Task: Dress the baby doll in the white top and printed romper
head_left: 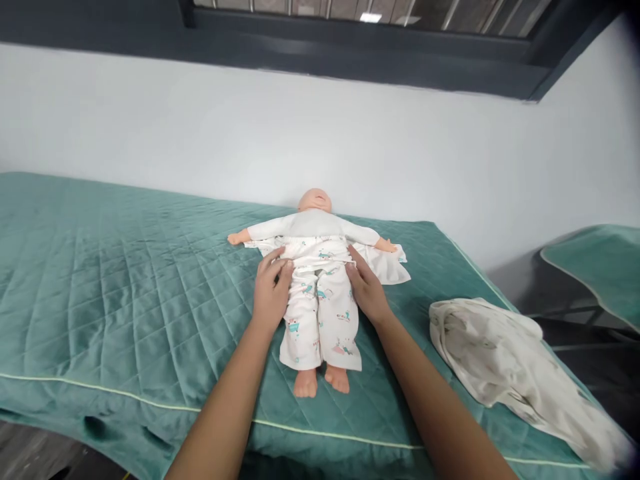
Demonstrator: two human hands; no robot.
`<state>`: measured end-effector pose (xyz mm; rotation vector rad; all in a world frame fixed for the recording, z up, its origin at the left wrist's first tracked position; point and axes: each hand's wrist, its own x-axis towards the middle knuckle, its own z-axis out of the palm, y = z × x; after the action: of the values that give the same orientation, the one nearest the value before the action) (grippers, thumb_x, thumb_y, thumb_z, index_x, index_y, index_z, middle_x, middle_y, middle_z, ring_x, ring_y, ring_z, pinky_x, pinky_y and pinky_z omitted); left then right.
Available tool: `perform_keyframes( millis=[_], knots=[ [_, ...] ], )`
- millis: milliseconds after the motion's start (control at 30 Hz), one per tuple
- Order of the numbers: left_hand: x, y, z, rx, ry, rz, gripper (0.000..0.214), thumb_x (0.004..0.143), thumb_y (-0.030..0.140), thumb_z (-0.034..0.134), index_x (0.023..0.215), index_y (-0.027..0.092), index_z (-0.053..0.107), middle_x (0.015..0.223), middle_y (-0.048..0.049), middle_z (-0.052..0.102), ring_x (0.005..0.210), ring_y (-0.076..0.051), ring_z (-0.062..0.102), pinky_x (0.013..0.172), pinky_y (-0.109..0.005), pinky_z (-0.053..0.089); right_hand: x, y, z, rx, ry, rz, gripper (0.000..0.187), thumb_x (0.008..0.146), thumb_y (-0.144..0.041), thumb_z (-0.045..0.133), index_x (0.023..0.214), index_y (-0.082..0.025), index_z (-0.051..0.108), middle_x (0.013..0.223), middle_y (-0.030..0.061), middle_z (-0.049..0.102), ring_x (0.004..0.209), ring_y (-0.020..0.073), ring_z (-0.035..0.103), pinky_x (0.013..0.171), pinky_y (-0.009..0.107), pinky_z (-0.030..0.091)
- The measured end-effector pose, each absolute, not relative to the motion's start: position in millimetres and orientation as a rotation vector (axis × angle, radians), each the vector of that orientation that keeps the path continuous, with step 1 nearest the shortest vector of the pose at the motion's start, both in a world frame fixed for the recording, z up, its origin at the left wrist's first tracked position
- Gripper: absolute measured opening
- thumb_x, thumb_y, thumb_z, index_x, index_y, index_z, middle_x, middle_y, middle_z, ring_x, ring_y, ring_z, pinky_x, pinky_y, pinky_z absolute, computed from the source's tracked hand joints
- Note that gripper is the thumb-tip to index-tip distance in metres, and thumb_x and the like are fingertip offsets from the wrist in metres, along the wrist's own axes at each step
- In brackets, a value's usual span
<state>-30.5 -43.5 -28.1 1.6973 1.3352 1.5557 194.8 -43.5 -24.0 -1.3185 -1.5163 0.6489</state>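
A baby doll (316,223) lies on its back with its head towards the wall and its arms spread wide. It wears a plain white long-sleeved top and white printed trousers (340,317), whose waist is bunched in folds. My left hand (273,290) grips the trousers at the left side of the hips, thumb on top. On the opposite side, my right hand (367,287) holds them in the same way, some fingertips hidden by the fabric. Both bare feet (306,383) stick out below the trouser legs. A printed white cloth (387,265) is spread beneath the doll's upper body.
Green quilted bedding (125,280) with pale piping covers the surface. A crumpled white cloth (505,353) lies at the right, reaching the near edge. Behind stands a white wall (200,127) below a dark window frame (350,57). A green-covered seat (600,267) is at far right.
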Motion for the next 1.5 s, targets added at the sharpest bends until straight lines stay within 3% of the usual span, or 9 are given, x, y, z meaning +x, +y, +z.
perform_keyframes(
  millis=[133, 300, 767, 867, 1033, 1233, 1400, 1500],
  knots=[
    [-31, -44, -35, 1.588, 1.346, 1.433, 0.036, 0.095, 0.043, 0.054, 0.125, 0.025, 0.062, 0.149, -0.0095, 0.047, 0.141, -0.023, 0.043, 0.118, -0.042, 0.036, 195, -46, -23, -1.340, -1.517, 0.582, 0.055, 0.098, -0.053, 0.046, 0.145, -0.025, 0.053, 0.155, 0.0013, 0.046, 0.146, 0.0200, 0.039, 0.125, 0.040, 0.023],
    [-25, -51, -40, 1.691, 1.382, 1.346, 0.050, 0.092, 0.046, 0.058, 0.137, 0.026, 0.051, 0.150, -0.0115, 0.045, 0.142, -0.026, 0.041, 0.117, -0.045, 0.036, 195, -56, -19, -1.389, -1.508, 0.554, 0.053, 0.099, -0.050, 0.045, 0.145, -0.025, 0.054, 0.150, 0.0001, 0.051, 0.142, 0.0218, 0.045, 0.122, 0.043, 0.029],
    [-21, -52, -39, 1.755, 1.454, 1.400, 0.044, 0.093, 0.047, 0.055, 0.129, 0.021, 0.054, 0.131, -0.0115, 0.058, 0.122, -0.024, 0.055, 0.106, -0.040, 0.043, 186, -106, -20, -1.358, -1.457, 0.501, 0.051, 0.099, -0.054, 0.045, 0.140, -0.026, 0.059, 0.142, 0.0022, 0.060, 0.132, 0.0270, 0.056, 0.117, 0.048, 0.037],
    [-22, -52, -38, 1.722, 1.494, 1.399, 0.043, 0.092, 0.049, 0.057, 0.124, 0.020, 0.057, 0.122, -0.0106, 0.063, 0.112, -0.024, 0.059, 0.101, -0.040, 0.046, 186, -103, -23, -1.366, -1.418, 0.559, 0.052, 0.098, -0.054, 0.047, 0.139, -0.025, 0.060, 0.146, 0.0022, 0.056, 0.138, 0.0262, 0.049, 0.120, 0.047, 0.033],
    [-20, -55, -33, 1.658, 1.529, 1.371, 0.044, 0.091, 0.051, 0.057, 0.123, 0.020, 0.059, 0.114, -0.0091, 0.067, 0.096, -0.022, 0.062, 0.090, -0.038, 0.050, 188, -96, -30, -1.370, -1.402, 0.711, 0.067, 0.092, -0.055, 0.058, 0.150, -0.024, 0.046, 0.150, 0.0048, 0.053, 0.135, 0.0261, 0.052, 0.116, 0.045, 0.039],
    [-9, -38, -22, 1.670, 1.522, 1.395, 0.042, 0.091, 0.048, 0.058, 0.120, 0.019, 0.060, 0.114, -0.0104, 0.068, 0.099, -0.023, 0.063, 0.092, -0.040, 0.049, 188, -77, -20, -1.334, -1.482, 0.698, 0.062, 0.097, -0.052, 0.049, 0.154, -0.026, 0.040, 0.155, 0.0031, 0.046, 0.144, 0.0234, 0.040, 0.122, 0.042, 0.029],
    [3, -13, -22, 1.750, 1.550, 1.394, 0.036, 0.093, 0.043, 0.056, 0.119, 0.018, 0.057, 0.112, -0.0106, 0.067, 0.098, -0.023, 0.062, 0.091, -0.039, 0.049, 193, -50, -16, -1.373, -1.479, 0.629, 0.058, 0.098, -0.045, 0.047, 0.152, -0.025, 0.043, 0.154, 0.0039, 0.048, 0.142, 0.0232, 0.044, 0.121, 0.043, 0.030],
    [6, -10, -27, 1.848, 1.670, 1.378, 0.025, 0.097, 0.039, 0.049, 0.109, 0.019, 0.058, 0.105, -0.0098, 0.065, 0.096, -0.024, 0.062, 0.086, -0.039, 0.050, 194, -45, -20, -1.449, -1.481, 0.559, 0.053, 0.098, -0.044, 0.047, 0.148, -0.027, 0.050, 0.149, 0.0023, 0.053, 0.142, 0.0255, 0.045, 0.119, 0.044, 0.033]
  ],
)
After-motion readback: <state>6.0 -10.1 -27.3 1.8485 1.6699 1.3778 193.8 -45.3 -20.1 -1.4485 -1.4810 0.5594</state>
